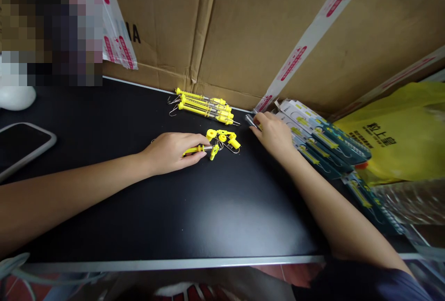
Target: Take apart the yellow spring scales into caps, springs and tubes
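We clamped a rod (193, 150) in our left hand (178, 153), left of loose parts (222, 138). Well apart, our right hand (274, 135) pinched a tube (250, 120) left of boxes (323, 140).

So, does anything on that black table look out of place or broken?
Nothing looks spilled or clearly damaged. The untidiest spot is the loose cluster of small yellow parts by the left hand, lying every which way, while the hooked yellow tubes behind them lie side by side. The boxes at right overlap unevenly.

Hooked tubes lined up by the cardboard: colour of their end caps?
The end caps on the hooked tubes are yellow; best seen in the head view.
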Demonstrator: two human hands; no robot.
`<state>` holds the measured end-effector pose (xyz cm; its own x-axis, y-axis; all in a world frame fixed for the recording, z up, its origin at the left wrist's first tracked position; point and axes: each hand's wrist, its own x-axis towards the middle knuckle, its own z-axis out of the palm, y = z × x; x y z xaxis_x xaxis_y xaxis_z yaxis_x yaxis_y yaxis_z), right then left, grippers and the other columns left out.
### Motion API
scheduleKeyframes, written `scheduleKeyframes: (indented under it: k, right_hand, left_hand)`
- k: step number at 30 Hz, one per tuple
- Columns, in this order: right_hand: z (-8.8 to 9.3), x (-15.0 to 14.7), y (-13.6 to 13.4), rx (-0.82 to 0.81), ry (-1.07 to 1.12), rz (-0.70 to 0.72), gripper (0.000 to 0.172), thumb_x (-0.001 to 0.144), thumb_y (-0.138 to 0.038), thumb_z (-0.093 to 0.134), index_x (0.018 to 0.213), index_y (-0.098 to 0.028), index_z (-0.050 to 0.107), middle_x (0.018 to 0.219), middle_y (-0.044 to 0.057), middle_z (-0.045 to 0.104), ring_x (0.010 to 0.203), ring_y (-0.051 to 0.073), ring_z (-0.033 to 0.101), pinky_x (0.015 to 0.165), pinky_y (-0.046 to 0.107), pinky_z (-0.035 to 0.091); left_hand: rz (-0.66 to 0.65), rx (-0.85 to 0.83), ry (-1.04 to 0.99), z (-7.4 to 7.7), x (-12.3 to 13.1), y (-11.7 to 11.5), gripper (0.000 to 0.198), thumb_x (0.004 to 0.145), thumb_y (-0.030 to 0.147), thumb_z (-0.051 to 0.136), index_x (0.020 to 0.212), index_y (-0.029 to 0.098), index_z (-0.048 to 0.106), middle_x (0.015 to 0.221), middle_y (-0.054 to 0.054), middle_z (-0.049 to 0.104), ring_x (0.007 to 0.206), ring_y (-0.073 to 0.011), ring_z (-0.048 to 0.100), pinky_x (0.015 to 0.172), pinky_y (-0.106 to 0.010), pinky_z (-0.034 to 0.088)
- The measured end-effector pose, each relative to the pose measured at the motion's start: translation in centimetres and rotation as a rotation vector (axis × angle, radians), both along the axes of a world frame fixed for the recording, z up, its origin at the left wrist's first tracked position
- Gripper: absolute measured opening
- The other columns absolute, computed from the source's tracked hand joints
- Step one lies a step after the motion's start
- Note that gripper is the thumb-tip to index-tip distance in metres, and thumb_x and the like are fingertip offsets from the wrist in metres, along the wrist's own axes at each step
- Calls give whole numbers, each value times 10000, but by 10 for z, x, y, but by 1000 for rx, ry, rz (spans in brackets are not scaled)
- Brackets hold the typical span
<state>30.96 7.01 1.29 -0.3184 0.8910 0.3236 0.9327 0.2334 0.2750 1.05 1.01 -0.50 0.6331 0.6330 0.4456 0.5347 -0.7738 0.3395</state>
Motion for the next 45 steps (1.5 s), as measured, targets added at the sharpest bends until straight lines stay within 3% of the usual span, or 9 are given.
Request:
scheduleKeyframes:
  k: [6, 11, 13, 17, 20, 24, 29, 38, 45]
  right_hand:
    - [2, 0, 2, 32, 8, 26, 280, 869, -153, 372, 1014, -141, 611, 978, 155, 591, 908, 290, 526, 731, 392, 392]
    - [17, -27, -22, 44, 351, 198, 239, 880, -174, 397, 980, -168, 615, 932, 116, 612, 896, 253, 540, 796, 391, 409]
    - [22, -43, -37, -56, 550, 335, 187, 878, -198, 441, 961, -191, 608, 914, 78, 621, 842, 211, 553, 780, 352, 427]
    - [21, -69, -65, -488, 825, 543, 239, 859, -228, 522, 1098, -220, 526, 1029, 48, 619, 886, 177, 575, 747, 307, 446]
    - [15, -78, -75, -678, 974, 611, 295, 849, -202, 539, 1125, -220, 437, 1070, 50, 600, 965, 177, 569, 775, 307, 448]
    - [9, -82, -76, -808, 1070, 642, 123, 900, -222, 477, 1015, -205, 435, 898, 23, 587, 854, 144, 568, 815, 319, 443]
    - [6, -81, -76, -821, 1100, 616, 88, 944, -246, 378, 990, -199, 437, 852, 16, 496, 773, 122, 500, 740, 281, 461]
    - [5, -78, -73, -683, 1010, 582, 55, 903, -154, 382, 892, -203, 404, 789, -8, 483, 683, 104, 454, 660, 255, 405]
    - [6, -77, -73, -482, 890, 618, 165, 799, -58, 444, 869, -207, 427, 802, -3, 561, 734, 120, 546, 712, 267, 427]
  left_hand:
    - [-7, 17, -13, 1, 0, 0, 225, 902, 333, 452, 1051, 217, 575, 944, 19, 678, 853, -116, 645, 725, -204, 451]
    - [15, 29, -6, 1, 0, 0, 222, 895, 332, 467, 1046, 216, 580, 908, 16, 674, 825, -124, 638, 716, -217, 448]
    - [24, 34, -11, 1, 0, 0, 224, 890, 326, 476, 1057, 217, 578, 905, 10, 669, 830, -131, 631, 735, -227, 450]
    - [-9, 39, -58, 2, 1, -1, 212, 886, 267, 473, 1063, 199, 566, 954, -6, 661, 880, -134, 620, 785, -228, 451]
    - [-28, 47, -90, 4, 1, -1, 197, 877, 238, 481, 1053, 187, 554, 959, -5, 654, 870, -124, 618, 767, -211, 449]
    - [-41, 41, -108, 3, 1, -1, 166, 861, 213, 495, 1021, 186, 532, 930, 10, 637, 802, -99, 611, 709, -182, 441]
    - [7, 1, -83, 2, 1, -2, 151, 848, 226, 516, 995, 189, 509, 813, 45, 606, 572, -49, 542, 559, -154, 397]
    - [-66, 21, -65, 5, -1, -3, 206, 905, 269, 446, 1075, 179, 519, 897, 7, 618, 697, -79, 575, 630, -169, 413]
    - [-85, 43, -75, 4, 1, -1, 163, 920, 246, 445, 1035, 181, 539, 906, -8, 582, 673, -71, 535, 633, -172, 406]
